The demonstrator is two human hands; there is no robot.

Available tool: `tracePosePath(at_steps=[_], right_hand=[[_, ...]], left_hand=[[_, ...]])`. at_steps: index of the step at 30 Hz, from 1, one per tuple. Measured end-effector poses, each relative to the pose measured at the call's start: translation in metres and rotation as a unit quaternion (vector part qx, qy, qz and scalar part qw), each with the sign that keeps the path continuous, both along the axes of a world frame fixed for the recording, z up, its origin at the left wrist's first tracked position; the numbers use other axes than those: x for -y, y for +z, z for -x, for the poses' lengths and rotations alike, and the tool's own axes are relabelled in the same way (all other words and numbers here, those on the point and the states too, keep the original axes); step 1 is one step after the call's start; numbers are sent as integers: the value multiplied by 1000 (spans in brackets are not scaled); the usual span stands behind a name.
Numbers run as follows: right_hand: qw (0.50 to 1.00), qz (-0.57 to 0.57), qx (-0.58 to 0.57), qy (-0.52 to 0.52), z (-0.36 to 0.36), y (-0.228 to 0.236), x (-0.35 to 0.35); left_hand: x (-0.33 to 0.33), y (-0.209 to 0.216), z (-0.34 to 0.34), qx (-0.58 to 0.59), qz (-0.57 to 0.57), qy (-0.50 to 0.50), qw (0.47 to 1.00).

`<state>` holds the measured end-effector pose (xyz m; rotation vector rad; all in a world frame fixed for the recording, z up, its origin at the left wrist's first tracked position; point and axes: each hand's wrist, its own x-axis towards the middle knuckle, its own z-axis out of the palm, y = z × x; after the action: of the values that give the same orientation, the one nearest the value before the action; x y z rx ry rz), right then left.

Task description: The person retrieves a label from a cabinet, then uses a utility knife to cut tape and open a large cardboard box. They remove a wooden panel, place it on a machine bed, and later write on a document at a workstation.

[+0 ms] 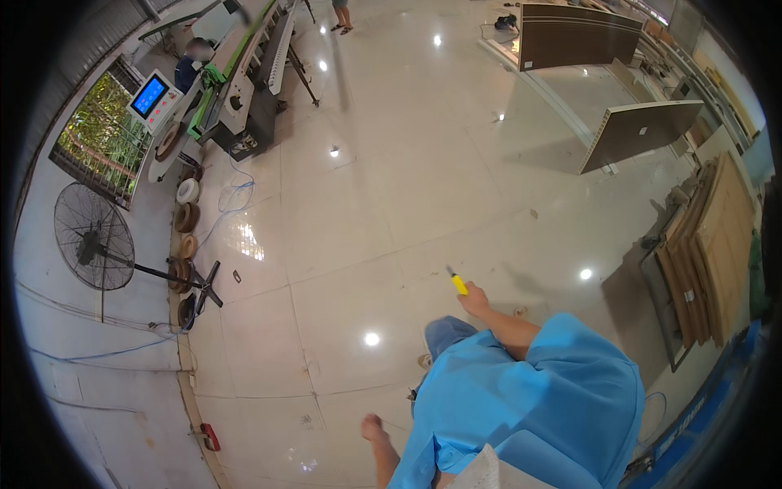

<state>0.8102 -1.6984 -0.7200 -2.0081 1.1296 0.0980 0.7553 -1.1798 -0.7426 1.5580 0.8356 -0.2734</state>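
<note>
So, right hand first: just below and right of the middle of the frame, fingers closed snugly round a slim yellow-handled tool with a short dark tip. The tip points up and a bit left, out over the glossy cream tile floor, and isn't on any workpiece. Left hand is down at the bottom, left of centre. It's small and kinda blurry, so I honestly can't tell how its fingers sit or whether it's got anything. The loose bright blue shirt fills much of the lower right.

Around that: a black pedestal fan with a round wire cage stands at the left edge, next to a row of brown and white coiled rolls along the wall. Upper left has a long green-and-grey machine with a white control box with a lit blue screen, plus a co-worker in a dark top beside it. Two dark brown flat panels stand upright over in the upper right, and a leaning stack of tan flat sheets takes up the right side.
</note>
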Motion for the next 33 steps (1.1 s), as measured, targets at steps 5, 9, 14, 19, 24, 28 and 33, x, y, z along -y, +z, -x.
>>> tracePosePath(at_steps=[5,9,14,19,24,28,33], right_hand=[[989,85,-52,-110,23,-83,-12],[983,12,-69,-171,-27,-107,-6],[955,-124,-72,-260,-239,-68,-52],[1000,-25,-7,14,-507,6,-82],[991,15,81,102,-720,33,-127],[983,-48,161,74,-810,16,-170],[996,0,2,93,-825,-23,-198]], left_hand=[[-62,53,-219,83,21,84,993],[-67,55,-370,106,-15,27,994],[-69,16,-430,-77,-38,81,993],[-74,-6,-455,-111,-103,-192,970],[-86,-6,-514,-164,-87,-181,966],[-128,-15,-586,-104,-224,-315,916],[-171,-12,-766,-126,30,174,976]])
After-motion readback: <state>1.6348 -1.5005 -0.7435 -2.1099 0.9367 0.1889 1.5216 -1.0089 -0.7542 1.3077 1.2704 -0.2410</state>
